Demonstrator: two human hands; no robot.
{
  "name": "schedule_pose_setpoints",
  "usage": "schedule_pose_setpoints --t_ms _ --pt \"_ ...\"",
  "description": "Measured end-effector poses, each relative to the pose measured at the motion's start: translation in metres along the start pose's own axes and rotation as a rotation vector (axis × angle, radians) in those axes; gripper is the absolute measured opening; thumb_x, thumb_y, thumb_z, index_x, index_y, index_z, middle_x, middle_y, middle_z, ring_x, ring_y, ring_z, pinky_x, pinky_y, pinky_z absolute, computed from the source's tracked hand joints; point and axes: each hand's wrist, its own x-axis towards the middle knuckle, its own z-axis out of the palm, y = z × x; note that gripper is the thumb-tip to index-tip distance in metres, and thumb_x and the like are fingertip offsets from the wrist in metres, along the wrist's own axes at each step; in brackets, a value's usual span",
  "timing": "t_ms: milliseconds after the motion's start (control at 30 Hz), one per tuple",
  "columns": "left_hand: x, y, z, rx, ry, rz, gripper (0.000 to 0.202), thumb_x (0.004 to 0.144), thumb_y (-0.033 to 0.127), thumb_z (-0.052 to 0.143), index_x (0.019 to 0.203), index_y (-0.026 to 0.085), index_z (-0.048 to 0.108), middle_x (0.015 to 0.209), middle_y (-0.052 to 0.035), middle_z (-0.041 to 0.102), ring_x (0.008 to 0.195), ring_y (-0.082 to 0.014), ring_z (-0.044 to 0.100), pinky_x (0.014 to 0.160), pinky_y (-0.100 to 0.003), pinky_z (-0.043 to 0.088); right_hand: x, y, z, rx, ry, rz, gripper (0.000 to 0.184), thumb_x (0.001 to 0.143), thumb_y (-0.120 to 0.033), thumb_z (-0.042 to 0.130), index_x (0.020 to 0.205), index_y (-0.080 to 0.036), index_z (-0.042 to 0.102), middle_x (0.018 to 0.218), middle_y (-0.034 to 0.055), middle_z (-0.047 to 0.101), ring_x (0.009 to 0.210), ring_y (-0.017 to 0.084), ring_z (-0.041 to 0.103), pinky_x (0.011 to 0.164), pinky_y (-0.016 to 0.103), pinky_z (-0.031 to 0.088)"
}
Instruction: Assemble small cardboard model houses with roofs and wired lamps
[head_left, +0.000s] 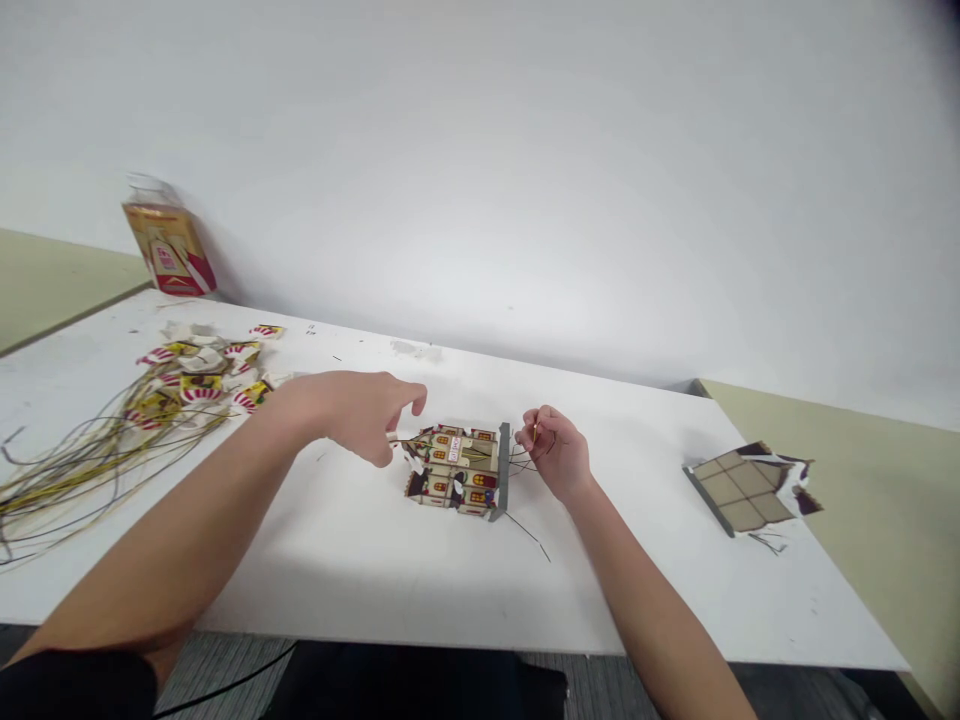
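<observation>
A small model house (pixel 454 468) lies on its side on the white table, its grey base toward the right. It has printed walls, yellow windows and white snow-like patches. My left hand (pixel 367 412) is at the roof end, index finger bent out and the other fingers closed near a small pale piece that I cannot make out. Beyond the base, my right hand (pixel 559 452) pinches thin wires that come out of the house's underside. One loose dark wire (pixel 531 537) trails from the base onto the table.
At left lies a pile of red-and-white striped pieces (pixel 202 388) with a bundle of long wires (pixel 67 475). A second model house (pixel 746 490) rests at the right edge. A clear-topped jug with a printed label (pixel 171 245) stands at the back left against the wall.
</observation>
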Motion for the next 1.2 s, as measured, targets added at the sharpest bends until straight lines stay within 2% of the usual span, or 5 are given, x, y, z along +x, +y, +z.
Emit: schedule_pose_setpoints --t_ms 233,633,833,1033,1200 --pt "-0.004 0.002 -0.009 -0.16 -0.06 0.206 0.026 0.086 0.041 0.041 0.094 0.023 0.058 0.084 -0.0032 0.066 0.073 -0.0161 0.057 0.062 -0.024 0.038 0.001 -0.001 0.002 -0.093 0.119 -0.042 0.021 0.065 -0.02 0.062 0.052 -0.018 0.045 0.066 -0.0026 0.048 0.05 0.006 0.042 0.048 0.026 0.031" --pt "0.021 0.018 0.003 -0.399 0.103 0.324 0.029 0.087 0.045 0.046 0.097 0.022 0.061 0.097 -0.0023 0.067 0.081 -0.0148 0.06 0.066 -0.023 0.041 0.008 -0.01 -0.014 -0.259 0.372 -0.136 0.024 0.062 -0.015 0.054 0.049 -0.018 0.035 0.059 -0.0039 0.03 0.051 0.007 0.027 0.045 0.025 0.019" --pt "0.032 0.034 0.021 -0.509 0.13 0.316 0.032 0.088 0.047 0.043 0.1 0.021 0.058 0.096 -0.0032 0.067 0.078 -0.0146 0.058 0.064 -0.025 0.041 0.001 -0.019 -0.016 -0.726 0.388 -0.156 0.026 0.071 -0.022 0.05 0.056 -0.021 0.028 0.058 -0.0047 0.026 0.053 0.009 0.024 0.048 0.026 0.019" --pt "0.037 0.057 0.045 -0.339 0.366 0.249 0.032 0.096 0.041 0.03 0.092 0.02 0.054 0.08 -0.0001 0.064 0.073 -0.015 0.054 0.09 -0.04 0.032 -0.002 -0.023 -0.021 -1.303 0.381 -0.116 0.02 0.074 -0.024 0.045 0.059 -0.022 0.032 0.056 -0.0043 0.037 0.053 0.011 0.03 0.051 0.026 0.024" --pt "0.035 0.064 0.052 -0.144 0.419 0.269 0.034 0.098 0.039 0.028 0.098 0.019 0.056 0.08 -0.0034 0.064 0.08 -0.0202 0.056 0.084 -0.04 0.028 -0.002 -0.02 -0.02 -1.506 0.297 -0.139 0.01 0.078 -0.033 0.048 0.08 -0.023 0.047 0.064 -0.0027 0.05 0.062 0.015 0.045 0.058 0.026 0.03"
